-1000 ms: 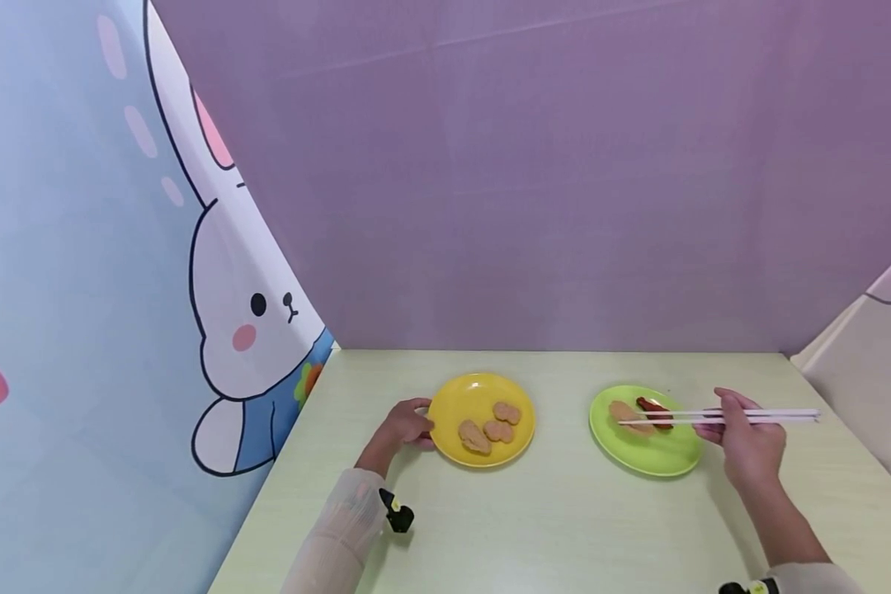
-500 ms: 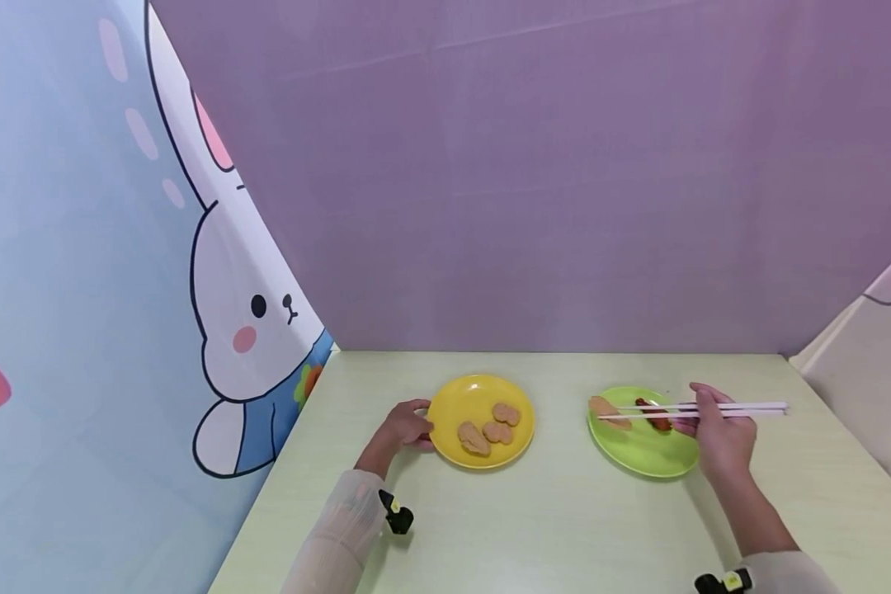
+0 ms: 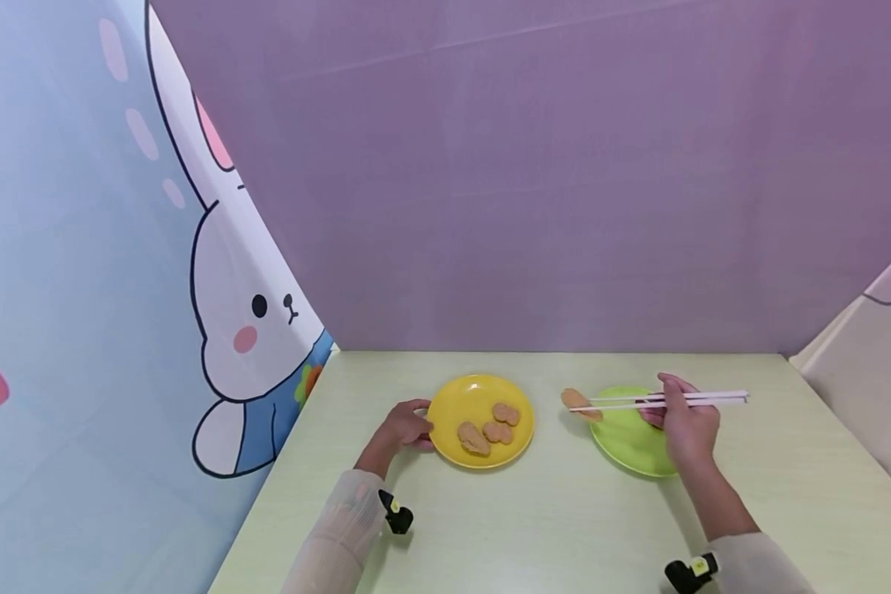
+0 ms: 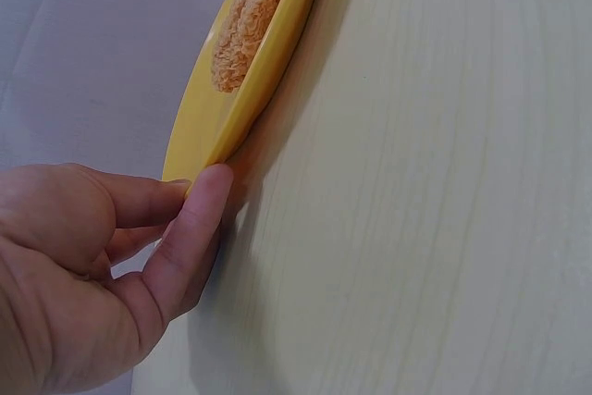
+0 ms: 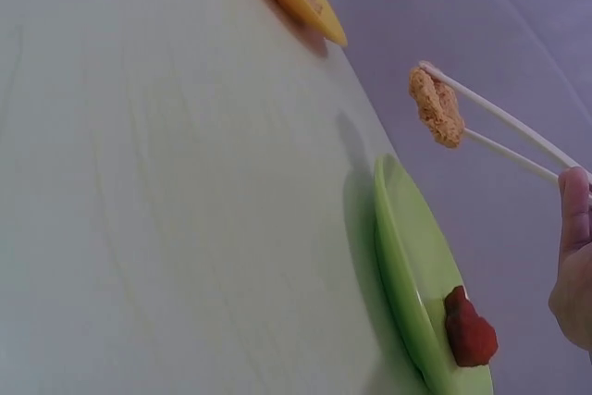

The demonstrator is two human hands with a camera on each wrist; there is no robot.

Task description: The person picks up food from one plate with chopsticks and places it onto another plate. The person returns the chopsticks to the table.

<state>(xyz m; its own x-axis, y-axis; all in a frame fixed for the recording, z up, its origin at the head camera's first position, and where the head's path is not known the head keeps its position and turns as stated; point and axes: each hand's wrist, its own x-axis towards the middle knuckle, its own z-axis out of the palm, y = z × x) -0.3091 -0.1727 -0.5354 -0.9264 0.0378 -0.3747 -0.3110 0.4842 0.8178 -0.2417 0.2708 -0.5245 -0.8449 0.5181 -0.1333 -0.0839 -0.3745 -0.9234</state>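
My left hand pinches the left rim of a yellow plate between thumb and fingers, clearly seen in the left wrist view. Several tan breaded pieces, such as this fried nugget, lie on that plate. My right hand holds a pair of white chopsticks. Their tips grip another breaded piece, raised above the table between the two plates. Below the right hand sits a green plate. A dark red drumstick-like piece lies on it, mostly hidden by the hand in the head view.
Both plates stand on a pale wood-grain table. A purple cloth hangs behind its far edge, and a blue rabbit-printed cloth is on the left. Black wrist cameras sit on both sleeves.
My right hand has moved left, carrying the breaded piece in the chopsticks from over the green plate past its left rim. The left hand and yellow plate have stayed put.
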